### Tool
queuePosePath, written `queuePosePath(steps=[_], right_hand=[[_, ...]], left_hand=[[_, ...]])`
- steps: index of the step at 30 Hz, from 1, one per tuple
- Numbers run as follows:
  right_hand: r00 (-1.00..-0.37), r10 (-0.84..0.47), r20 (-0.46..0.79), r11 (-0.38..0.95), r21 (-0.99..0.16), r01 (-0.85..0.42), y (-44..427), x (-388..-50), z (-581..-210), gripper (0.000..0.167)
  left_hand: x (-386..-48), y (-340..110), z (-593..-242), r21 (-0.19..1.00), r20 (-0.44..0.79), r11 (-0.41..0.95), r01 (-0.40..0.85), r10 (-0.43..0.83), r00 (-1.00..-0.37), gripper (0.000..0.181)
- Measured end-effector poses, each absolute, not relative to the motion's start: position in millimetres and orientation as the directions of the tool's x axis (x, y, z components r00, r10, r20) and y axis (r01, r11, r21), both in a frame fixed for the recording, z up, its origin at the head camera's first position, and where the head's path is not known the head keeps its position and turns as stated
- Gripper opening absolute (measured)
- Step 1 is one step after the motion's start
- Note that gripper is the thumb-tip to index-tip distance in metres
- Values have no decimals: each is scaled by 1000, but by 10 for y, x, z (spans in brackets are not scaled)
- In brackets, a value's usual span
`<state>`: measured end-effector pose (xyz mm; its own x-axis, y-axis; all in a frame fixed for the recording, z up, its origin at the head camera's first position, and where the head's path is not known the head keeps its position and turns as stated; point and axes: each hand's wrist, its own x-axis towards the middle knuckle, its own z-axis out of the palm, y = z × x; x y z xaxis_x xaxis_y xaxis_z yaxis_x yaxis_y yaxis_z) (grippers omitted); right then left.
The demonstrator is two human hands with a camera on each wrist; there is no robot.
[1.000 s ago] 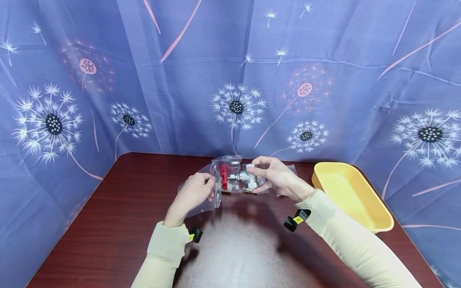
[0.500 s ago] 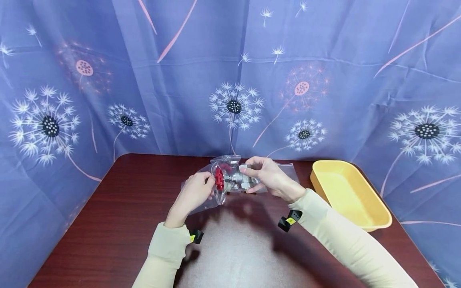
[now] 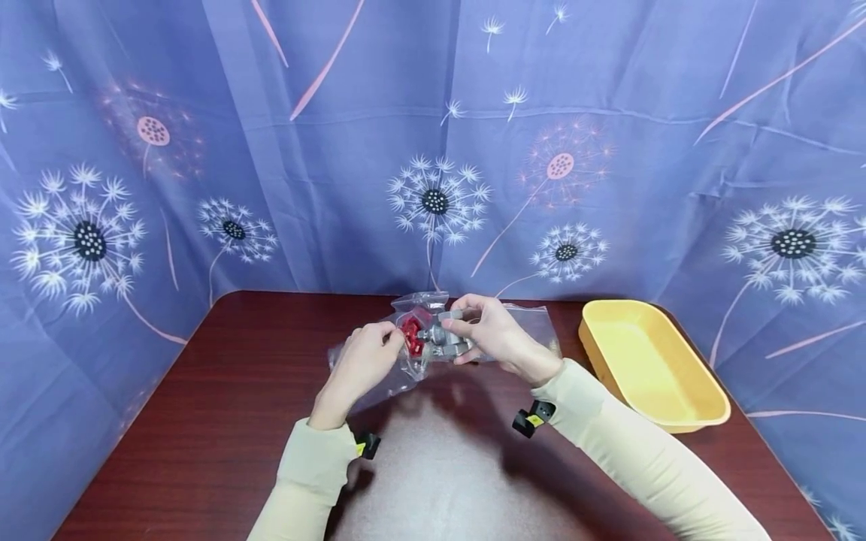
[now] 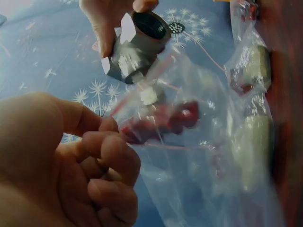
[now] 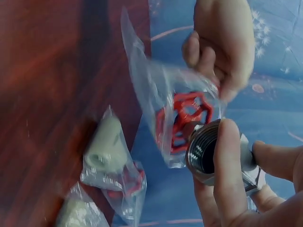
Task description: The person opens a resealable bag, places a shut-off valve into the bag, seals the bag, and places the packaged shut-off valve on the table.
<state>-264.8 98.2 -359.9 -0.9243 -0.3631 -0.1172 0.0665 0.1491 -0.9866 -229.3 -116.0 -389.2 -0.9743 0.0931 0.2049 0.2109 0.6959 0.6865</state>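
My right hand (image 3: 499, 336) grips the metal body of a valve (image 5: 201, 153), with fingers on opposite sides of its threaded opening. Its red handwheel (image 4: 163, 120) points toward my left hand and sits within the mouth of a clear zip bag (image 4: 189, 179). At that mouth, my left hand (image 3: 364, 359) pinches the bag's edge between thumb and index finger, close beside the handwheel. The left hand's other fingers are curled in. In the head view, plastic and fingers partly cover the valve.
Other clear bags lie behind on the dark wooden table (image 3: 223, 421); one holds a pale cylindrical part (image 5: 108, 149) and something red. A yellow plastic tray (image 3: 598, 361) stands at the right. A blue dandelion-print curtain (image 3: 338, 188) hangs behind the table.
My right hand has moved left with the valve, bringing the red handwheel up to my left fingers and into the bag's mouth. The handwheel has tilted. My left hand stays nearly in place.
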Motion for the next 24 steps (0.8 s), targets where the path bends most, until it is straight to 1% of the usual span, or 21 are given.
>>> queuePosePath(steps=[4, 9, 13, 19, 22, 24], right_hand=[[-913, -396, -94, 168, -985, 29, 882, -2599, -3662, 15], [-893, -443, -80, 168, -986, 5, 753, -2558, -3736, 13], [-880, -466, -96, 167, -986, 19, 673, -2539, -3790, 15], [-873, -469, -132, 156, -986, 65, 637, -2516, -3810, 20], [-854, -503, -134, 135, -988, 76, 626, -2514, -3818, 20], [-830, -540, -140, 127, -988, 85, 616, -2513, -3825, 21]], left_hand=[[-2291, -1119, -3897, 742, 164, 638, 204, 122, -979, 29], [-2286, -1070, -3910, 753, 166, 615, 234, 166, -972, 31], [-2275, -1055, -3899, 761, 172, 597, 253, 190, -967, 29], [-2277, -1063, -3878, 768, 184, 588, 254, 177, -967, 27], [-2261, -1082, -3860, 785, 177, 570, 243, 170, -970, 26], [-2246, -1098, -3848, 801, 172, 552, 233, 162, -972, 25]])
